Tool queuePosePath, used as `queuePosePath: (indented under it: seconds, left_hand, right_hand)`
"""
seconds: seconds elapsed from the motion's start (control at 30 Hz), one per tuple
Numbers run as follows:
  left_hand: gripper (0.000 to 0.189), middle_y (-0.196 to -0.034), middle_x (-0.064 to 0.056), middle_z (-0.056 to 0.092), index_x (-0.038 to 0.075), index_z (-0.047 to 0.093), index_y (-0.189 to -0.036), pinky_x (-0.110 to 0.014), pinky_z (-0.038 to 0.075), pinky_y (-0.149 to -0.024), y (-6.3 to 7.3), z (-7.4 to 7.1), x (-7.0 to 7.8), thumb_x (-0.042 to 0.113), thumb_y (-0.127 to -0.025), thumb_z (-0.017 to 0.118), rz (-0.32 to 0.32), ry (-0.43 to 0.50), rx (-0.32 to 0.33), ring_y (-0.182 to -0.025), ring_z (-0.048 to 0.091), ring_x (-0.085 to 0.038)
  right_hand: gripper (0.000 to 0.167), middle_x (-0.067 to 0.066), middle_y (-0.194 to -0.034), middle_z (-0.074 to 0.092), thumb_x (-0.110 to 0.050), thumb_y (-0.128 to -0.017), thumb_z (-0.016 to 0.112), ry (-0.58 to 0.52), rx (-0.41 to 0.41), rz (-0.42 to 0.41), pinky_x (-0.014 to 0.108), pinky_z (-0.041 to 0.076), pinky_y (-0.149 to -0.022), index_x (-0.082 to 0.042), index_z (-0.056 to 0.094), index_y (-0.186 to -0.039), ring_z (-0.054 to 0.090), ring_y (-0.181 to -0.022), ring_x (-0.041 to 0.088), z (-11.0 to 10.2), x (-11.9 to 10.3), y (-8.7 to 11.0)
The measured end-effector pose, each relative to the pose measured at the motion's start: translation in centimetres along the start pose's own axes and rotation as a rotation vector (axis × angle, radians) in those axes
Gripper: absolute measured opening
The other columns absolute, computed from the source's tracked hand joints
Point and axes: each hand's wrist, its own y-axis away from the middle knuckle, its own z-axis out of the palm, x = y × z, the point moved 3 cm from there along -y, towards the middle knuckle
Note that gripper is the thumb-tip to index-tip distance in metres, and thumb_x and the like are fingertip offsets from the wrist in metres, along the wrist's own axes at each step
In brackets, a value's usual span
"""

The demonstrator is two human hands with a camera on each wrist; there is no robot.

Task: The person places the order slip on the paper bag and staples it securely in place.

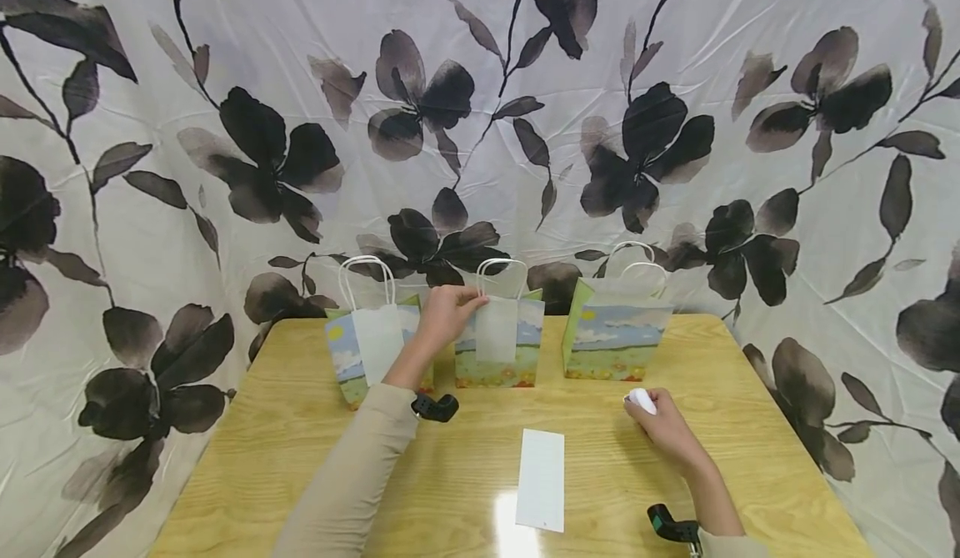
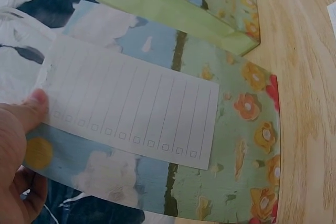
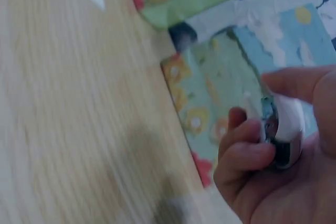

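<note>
My left hand (image 1: 448,316) pinches the upper edge of a white checklist sheet (image 2: 131,103) against the rim of the middle paper bag (image 2: 236,145). The thumb lies on the sheet; the curled fingers are behind the bag's edge. Ruled lines and a row of small boxes mark the sheet. The bag shows sky, grass and flowers and has white handles (image 1: 504,263). Over the right part of the table, my right hand (image 1: 670,433) grips a small white stapler (image 3: 289,124), its dark metal inside showing in the right wrist view. Fingers hide part of it.
A matching bag (image 1: 345,358) with a white sheet (image 1: 379,343) on its front stands at left, partly behind my left arm. Another bag (image 1: 617,341) stands at right. One more checklist sheet (image 1: 541,480) lies on the wooden table (image 1: 247,466). Floral cloth (image 1: 525,166) hangs behind.
</note>
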Motion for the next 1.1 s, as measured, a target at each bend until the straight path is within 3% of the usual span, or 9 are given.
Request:
queuePosePath:
  seconds: [0.17,0.33,0.5,0.63,0.87,1.1]
  left_hand:
    - [0.021,-0.089,0.001,0.073,0.015,0.079,-0.099,-0.030,0.045,-0.059,-0.4,0.1,0.4,0.032,-0.091,0.069,0.006,0.000,0.002,-0.065,0.055,-0.012]
    - [0.022,-0.092,0.000,0.073,0.013,0.078,-0.101,-0.030,0.047,-0.061,-0.7,0.5,0.5,0.031,-0.091,0.068,0.004,0.019,0.001,-0.070,0.060,-0.013]
    - [0.024,-0.096,-0.001,0.073,0.013,0.078,-0.104,-0.031,0.049,-0.065,-0.4,1.4,0.5,0.032,-0.092,0.068,-0.013,0.024,-0.050,-0.075,0.062,-0.013]
    - [0.025,-0.100,-0.002,0.073,0.014,0.078,-0.104,-0.033,0.050,-0.066,-0.3,0.9,0.7,0.033,-0.092,0.068,-0.035,0.025,-0.027,-0.080,0.064,-0.014]
    - [0.025,-0.095,0.000,0.073,0.014,0.078,-0.103,-0.030,0.046,-0.060,0.4,0.8,0.2,0.033,-0.092,0.068,-0.034,0.009,-0.047,-0.070,0.059,-0.012]
    - [0.023,-0.091,-0.001,0.073,0.013,0.079,-0.100,-0.030,0.044,-0.058,0.1,0.4,0.1,0.032,-0.091,0.069,0.013,0.034,0.021,-0.066,0.055,-0.013]
  right_hand:
    - [0.059,0.024,-0.106,0.045,-0.044,-0.106,0.032,-0.188,-0.095,-0.025,0.029,0.039,-0.057,0.004,0.026,-0.140,0.045,-0.070,0.018,1.4,-1.9,-0.7]
    - [0.060,0.025,-0.119,0.042,-0.037,-0.105,0.045,-0.318,-0.119,-0.035,0.023,0.046,-0.059,0.009,0.031,-0.142,0.058,-0.076,0.016,2.6,-3.3,-1.6]
    - [0.055,0.023,-0.122,0.045,-0.021,-0.098,0.062,-0.328,-0.042,-0.042,0.021,0.045,-0.058,0.009,0.042,-0.139,0.052,-0.072,0.012,4.1,-3.9,-1.8]
    - [0.054,0.017,-0.118,0.049,-0.015,-0.092,0.069,-0.402,0.047,-0.068,0.020,0.043,-0.059,0.009,0.047,-0.135,0.048,-0.072,0.011,5.4,-5.4,-2.4]
    - [0.052,0.013,-0.114,0.049,0.003,-0.090,0.066,-0.629,0.091,-0.024,0.019,0.041,-0.059,0.007,0.043,-0.137,0.048,-0.073,0.010,7.9,-7.3,-2.7]
    - [0.059,0.018,-0.123,0.044,0.006,-0.088,0.066,-0.688,0.099,-0.115,0.019,0.044,-0.066,0.007,0.036,-0.139,0.050,-0.088,0.015,9.4,-11.2,-3.5]
